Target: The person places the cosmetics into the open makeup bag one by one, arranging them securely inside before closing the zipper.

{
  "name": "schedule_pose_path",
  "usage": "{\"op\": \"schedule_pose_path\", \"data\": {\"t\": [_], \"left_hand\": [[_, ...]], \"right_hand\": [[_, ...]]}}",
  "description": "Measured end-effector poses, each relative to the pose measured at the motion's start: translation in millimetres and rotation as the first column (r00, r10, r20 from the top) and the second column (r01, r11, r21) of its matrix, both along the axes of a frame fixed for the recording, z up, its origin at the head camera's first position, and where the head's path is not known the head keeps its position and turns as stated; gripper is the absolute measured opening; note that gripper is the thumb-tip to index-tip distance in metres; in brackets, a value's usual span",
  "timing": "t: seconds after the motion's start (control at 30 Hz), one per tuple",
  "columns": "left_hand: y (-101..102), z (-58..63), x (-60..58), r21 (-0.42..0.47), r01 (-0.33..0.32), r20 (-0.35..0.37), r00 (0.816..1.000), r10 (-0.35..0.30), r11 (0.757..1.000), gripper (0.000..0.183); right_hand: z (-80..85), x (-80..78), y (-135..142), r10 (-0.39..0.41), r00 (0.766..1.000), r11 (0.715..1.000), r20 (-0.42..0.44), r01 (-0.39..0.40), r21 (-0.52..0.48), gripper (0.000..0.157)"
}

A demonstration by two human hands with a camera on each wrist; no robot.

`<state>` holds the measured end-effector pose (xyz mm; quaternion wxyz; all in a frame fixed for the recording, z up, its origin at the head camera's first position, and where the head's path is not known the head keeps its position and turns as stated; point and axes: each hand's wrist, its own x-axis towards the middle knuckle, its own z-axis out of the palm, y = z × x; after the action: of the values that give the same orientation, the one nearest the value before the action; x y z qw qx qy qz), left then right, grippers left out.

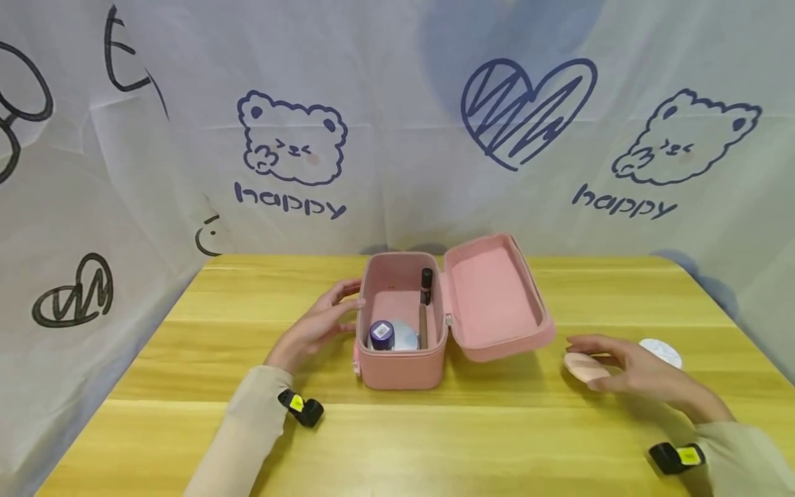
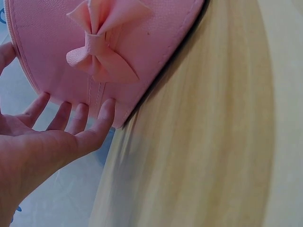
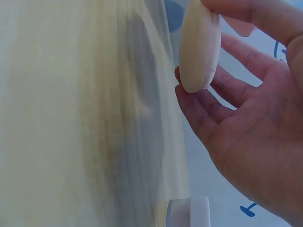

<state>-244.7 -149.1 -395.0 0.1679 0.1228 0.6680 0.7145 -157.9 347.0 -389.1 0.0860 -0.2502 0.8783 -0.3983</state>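
Observation:
A pink cosmetic case [image 1: 402, 369] stands on the table with its lid [image 1: 493, 293] swung out to the right. Fingertips of my left hand [image 1: 319, 321] touch its left wall, beside the pink bow [image 2: 97, 47]; the thumb is near the rim. Inside are a purple-topped jar [image 1: 381, 335], a pale round item [image 1: 406, 337], a brown stick [image 1: 423, 326] and a small black tube [image 1: 426, 279]. To the right of the lid, my right hand [image 1: 646, 373] holds a round beige makeup compact [image 3: 199, 47] by its edge, between thumb and fingers.
A white round item [image 1: 661, 353] lies on the wooden table [image 1: 472, 442] behind my right hand; its thick edge shows low in the right wrist view. A white cloth [image 1: 410, 138] with drawn bears and hearts hangs behind the table.

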Motion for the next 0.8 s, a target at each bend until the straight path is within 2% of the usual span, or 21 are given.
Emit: {"op": "schedule_pose_path", "data": {"t": [0.27,0.47,0.67,0.8], "left_hand": [[0,2.6,1.8,0.004,-0.01,0.012,1.0,0.01,1.0,0.061],[2,7.8,-0.6,-0.004,-0.019,0.005,1.0,0.019,1.0,0.061],[3,4.9,-0.3,-0.012,0.001,0.008,1.0,-0.001,1.0,0.06],[2,3.0,0.2,-0.013,-0.006,-0.001,1.0,0.006,1.0,0.059]], "right_hand": [[2.3,0.8,-6,-0.02,1.0,0.999,0.016,0.02,0.035,0.061],[7.8,-0.3,-6,-0.043,0.998,0.998,-0.052,0.045,0.035,0.059],[13.6,5.2,3,-0.085,0.993,0.996,-0.077,0.088,0.026,0.06],[19.4,2.4,6,-0.111,0.991,0.993,-0.076,0.113,0.029,0.062]]}}
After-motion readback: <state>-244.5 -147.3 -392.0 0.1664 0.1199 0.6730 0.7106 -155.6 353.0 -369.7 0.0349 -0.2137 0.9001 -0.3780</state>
